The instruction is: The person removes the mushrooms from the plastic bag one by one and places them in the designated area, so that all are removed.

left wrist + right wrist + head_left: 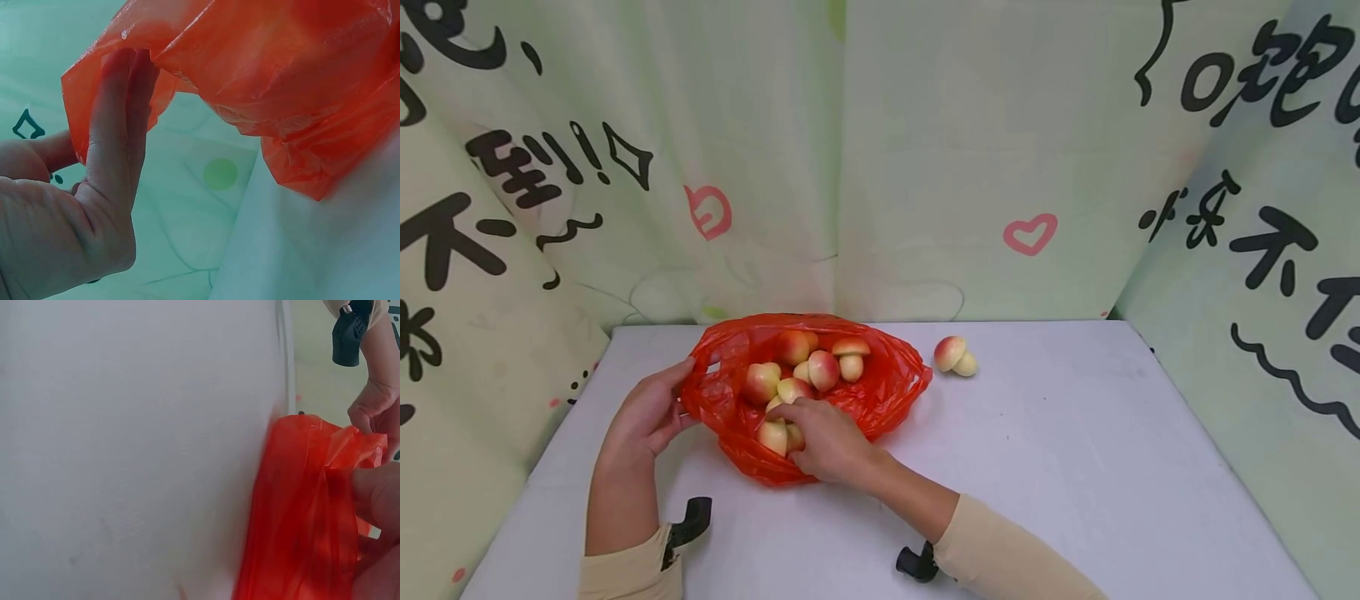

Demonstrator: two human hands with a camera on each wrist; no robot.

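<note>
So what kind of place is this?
Perhaps a small curtained-off booth for recording hand work: pale green printed cloth curtains close in three sides of a flat white table, and black curved gadgets sit at both the person's wrists.

Head cam: L hand fingertips partly hidden behind red bag, ctr-left. R hand covers pt of a mushroom. R sleeve cut by btm edge, lettering by side edges. L wrist cam: bag runs off top & R. R wrist cam: R hand cut at R edge; speck, lower L, too blurred to ID.
</note>
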